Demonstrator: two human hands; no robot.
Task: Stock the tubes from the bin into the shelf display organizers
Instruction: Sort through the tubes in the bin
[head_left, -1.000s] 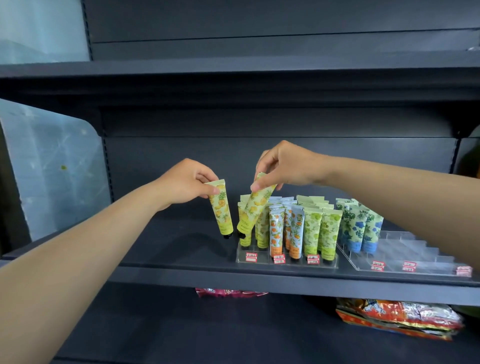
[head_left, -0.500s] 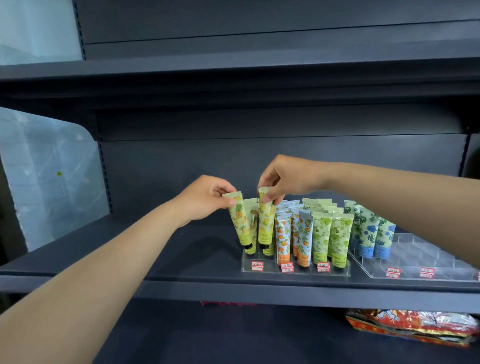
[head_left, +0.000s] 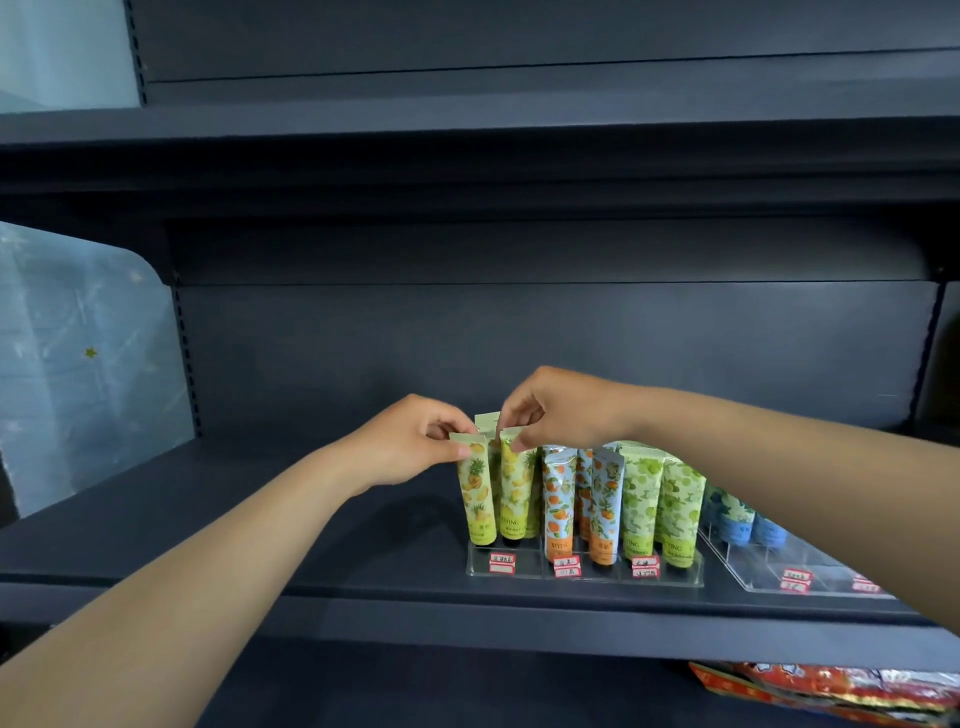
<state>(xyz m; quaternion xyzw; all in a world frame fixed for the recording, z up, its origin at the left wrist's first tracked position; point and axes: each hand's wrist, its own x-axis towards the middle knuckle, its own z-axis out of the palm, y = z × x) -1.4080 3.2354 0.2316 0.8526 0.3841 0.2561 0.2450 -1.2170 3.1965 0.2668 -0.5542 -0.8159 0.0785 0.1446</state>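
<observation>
— Where are the tubes?
— Upright at the clear organizer's (head_left: 582, 569) left end: the left hand (head_left: 410, 441) pinches the pineapple tube's (head_left: 477, 499) crimped top; the right hand (head_left: 561, 410) pinches the neighbouring yellow tube (head_left: 511, 493).
— And the organizer?
— On the dark shelf (head_left: 311, 519).

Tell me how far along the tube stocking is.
Done: orange tubes and green tubes fill the left organizer. In hand: left hand and right hand each seat a pineapple tube. Left: the right organizer stands mostly empty.
</observation>
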